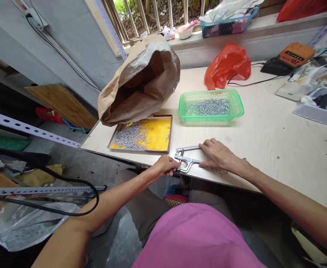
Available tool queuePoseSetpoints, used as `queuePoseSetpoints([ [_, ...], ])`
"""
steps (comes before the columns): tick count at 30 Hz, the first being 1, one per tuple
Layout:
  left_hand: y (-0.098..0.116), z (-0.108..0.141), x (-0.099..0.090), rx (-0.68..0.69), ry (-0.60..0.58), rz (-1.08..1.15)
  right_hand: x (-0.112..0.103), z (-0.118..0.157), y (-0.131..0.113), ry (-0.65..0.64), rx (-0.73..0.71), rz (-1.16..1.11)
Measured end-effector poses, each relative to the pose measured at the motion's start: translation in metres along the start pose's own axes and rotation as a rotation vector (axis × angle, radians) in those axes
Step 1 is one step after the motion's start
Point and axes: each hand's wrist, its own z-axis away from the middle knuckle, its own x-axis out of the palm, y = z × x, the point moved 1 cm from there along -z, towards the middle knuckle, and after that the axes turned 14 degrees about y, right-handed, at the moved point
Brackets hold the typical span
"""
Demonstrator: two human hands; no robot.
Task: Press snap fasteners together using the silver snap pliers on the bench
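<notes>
Silver hand-press pliers [188, 163], with a spring between the handles and a red bit at the jaw, lie near the table's front edge. The fingers and thumb of my right hand [218, 154] grip the two handles, which are spread apart. At the jaw end, my left hand [165, 165] is pinched closed. Whatever sits between its fingertips is too small or hidden to make out. Behind my left hand lies a shallow tray [163, 149] with a yellow bottom, holding many small metal pieces [130, 134]. More small metal pieces [212, 107] fill the green basket [239, 106] beyond the pliers.
A large brown paper bag [141, 96] gapes over the tray's back edge. Farther back are a red plastic bag [227, 65], an orange and black battery charger [293, 56] with a cable, and a grey bin [314, 111] at right. A barred window [155, 15] is behind.
</notes>
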Motion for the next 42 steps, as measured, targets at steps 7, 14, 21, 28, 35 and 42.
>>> queuePoseSetpoints([
  [7, 0.031, 0.02, 0.021, 0.817, 0.429, -0.608, 0.009, 0.008, -0.006, 0.081, 0.013, -0.027],
  [14, 0.055, -0.019, 0.033, 1.044, 0.274, -0.774, 0.002, 0.016, -0.002, 0.058, 0.058, -0.024],
  [21, 0.059, -0.02, 0.034, 1.058, 0.272, -0.838, -0.004, 0.015, -0.016, 0.023, 0.084, 0.066],
  [28, 0.067, -0.018, 0.041, 0.962, 0.306, -0.828, 0.0, 0.012, -0.008, 0.025, 0.081, 0.031],
  [35, 0.035, 0.009, 0.073, 0.978, 0.545, -0.659, 0.001, 0.005, 0.03, 0.068, -0.049, -0.243],
  [42, 0.025, 0.033, 0.106, 1.096, 0.478, -0.465, 0.009, -0.021, 0.048, 0.161, 0.038, -0.055],
])
